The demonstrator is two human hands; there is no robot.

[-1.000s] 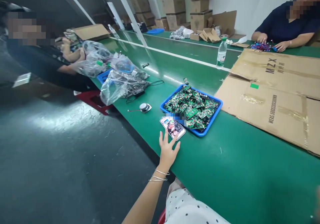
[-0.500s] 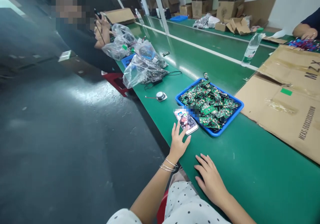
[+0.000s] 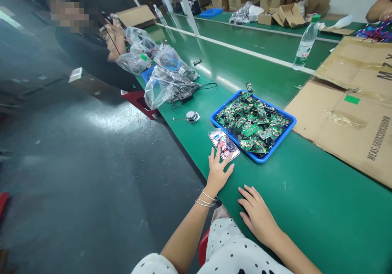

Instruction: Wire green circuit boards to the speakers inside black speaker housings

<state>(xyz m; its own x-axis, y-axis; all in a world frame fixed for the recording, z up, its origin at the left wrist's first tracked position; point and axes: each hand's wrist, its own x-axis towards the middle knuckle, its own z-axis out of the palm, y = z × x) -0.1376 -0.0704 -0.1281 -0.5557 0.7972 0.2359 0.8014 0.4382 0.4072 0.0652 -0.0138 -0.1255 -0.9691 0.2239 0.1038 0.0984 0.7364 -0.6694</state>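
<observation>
A smartphone (image 3: 230,153) with a lit screen lies flat on the green table (image 3: 318,208), close against a blue tray (image 3: 277,148). My left hand (image 3: 218,173), with bracelets at the wrist, reaches over the phone's lower part, fingers spread and fingertips at the screen. My right hand (image 3: 257,214) rests on the tabletop near its front edge, fingers apart, holding nothing. Many small green circuit boards (image 3: 252,123) fill the tray. Left of the phone sits a small round speaker (image 3: 192,116) with a red wire.
Clear plastic bags (image 3: 171,78) lie farther along the table beside a co-worker (image 3: 88,53). A water bottle (image 3: 306,45) stands behind a large flattened cardboard box (image 3: 346,114) on the right. Another person's arm (image 3: 378,12) shows at the top right.
The view has shifted slightly, so most things sit a little more to the left and higher. My left fingers have moved slightly on the screen; my right hand stays on the table.
</observation>
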